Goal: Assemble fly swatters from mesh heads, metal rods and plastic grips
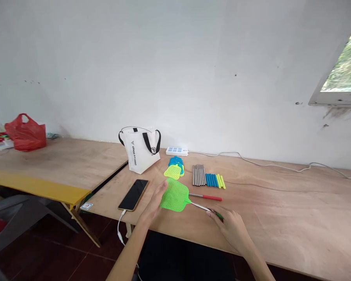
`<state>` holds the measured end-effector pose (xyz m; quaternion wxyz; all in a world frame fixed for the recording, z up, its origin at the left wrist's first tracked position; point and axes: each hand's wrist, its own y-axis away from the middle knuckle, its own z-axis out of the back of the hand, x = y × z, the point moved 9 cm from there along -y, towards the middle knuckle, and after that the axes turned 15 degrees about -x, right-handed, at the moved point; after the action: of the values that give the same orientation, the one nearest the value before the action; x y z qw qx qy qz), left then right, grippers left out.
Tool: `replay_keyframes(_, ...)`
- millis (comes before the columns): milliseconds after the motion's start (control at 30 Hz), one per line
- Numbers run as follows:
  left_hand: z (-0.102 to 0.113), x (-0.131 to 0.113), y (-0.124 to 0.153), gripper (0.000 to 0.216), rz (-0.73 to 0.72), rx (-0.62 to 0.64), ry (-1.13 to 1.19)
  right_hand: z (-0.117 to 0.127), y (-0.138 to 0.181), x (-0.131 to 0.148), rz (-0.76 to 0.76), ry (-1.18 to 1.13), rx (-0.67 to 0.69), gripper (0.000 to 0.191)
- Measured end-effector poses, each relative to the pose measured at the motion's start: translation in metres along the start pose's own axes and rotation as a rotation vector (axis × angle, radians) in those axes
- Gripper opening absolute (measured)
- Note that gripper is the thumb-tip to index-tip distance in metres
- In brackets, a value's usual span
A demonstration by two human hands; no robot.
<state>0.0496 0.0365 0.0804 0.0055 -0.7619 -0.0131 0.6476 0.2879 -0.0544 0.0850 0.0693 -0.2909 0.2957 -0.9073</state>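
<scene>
A green fly swatter (175, 195) lies over the front of the wooden table (280, 218). My left hand (155, 203) has its fingers stretched out against the left edge of the swatter's mesh head. My right hand (229, 226) is closed on the green end of its thin metal handle (200, 207). Behind the head lies a rod with a red handle (209, 197). Farther back are a yellow-green swatter head (173, 171) and a blue one (176, 160), a row of metal rods (198, 175) and blue and yellow handles (215, 180).
A black phone (133, 194) with a white cable lies left of my left hand. A white tote bag (140, 149) stands behind it, a white power strip (177, 151) sits by the wall. A red plastic bag (26, 132) rests on the neighbouring table at the left.
</scene>
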Motion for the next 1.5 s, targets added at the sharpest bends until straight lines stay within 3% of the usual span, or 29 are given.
replay_keyframes(133, -0.026, -0.001, 0.016, 0.076, 0.048, 0.314, 0.122, 0.008, -0.004, -0.002, -0.103, -0.119, -0.069, 0.045)
replay_keyframes(233, -0.049, 0.001, 0.029, 0.055, 0.003, 0.390, 0.043, 0.008, -0.004, 0.002, -0.134, -0.185, -0.080, 0.048)
replay_keyframes(367, -0.073, 0.010, 0.034, 0.044, -0.038, 0.295, 0.069, -0.005, 0.001, 0.011, -0.121, -0.254, -0.024, 0.051)
replay_keyframes(467, -0.078, 0.015, 0.034, 0.045, -0.058, 0.175, 0.152, -0.012, 0.004, 0.018, -0.118, -0.284, -0.013, 0.052)
replay_keyframes(633, -0.072, 0.011, 0.042, 0.040, -0.056, 0.010, 0.262, -0.011, 0.004, 0.031, -0.124, -0.335, -0.032, 0.051)
replay_keyframes(800, -0.072, 0.011, 0.049, 0.038, -0.013, -0.049, 0.303, -0.004, 0.005, 0.037, -0.111, -0.329, -0.094, 0.055)
replay_keyframes(933, -0.050, 0.004, 0.034, 0.041, -0.045, -0.147, 0.359, -0.007, 0.008, 0.036, -0.126, -0.314, -0.085, 0.057)
replay_keyframes(1100, -0.040, -0.009, 0.022, 0.038, -0.067, -0.042, 0.288, -0.013, 0.008, 0.035, -0.119, -0.261, -0.086, 0.059)
replay_keyframes(1200, -0.042, -0.014, 0.026, 0.042, -0.115, -0.063, 0.215, -0.014, 0.007, 0.030, -0.112, -0.252, -0.085, 0.057)
replay_keyframes(1500, -0.060, 0.002, 0.035, 0.042, -0.112, -0.057, 0.197, -0.001, 0.005, 0.011, -0.056, -0.164, -0.097, 0.046)
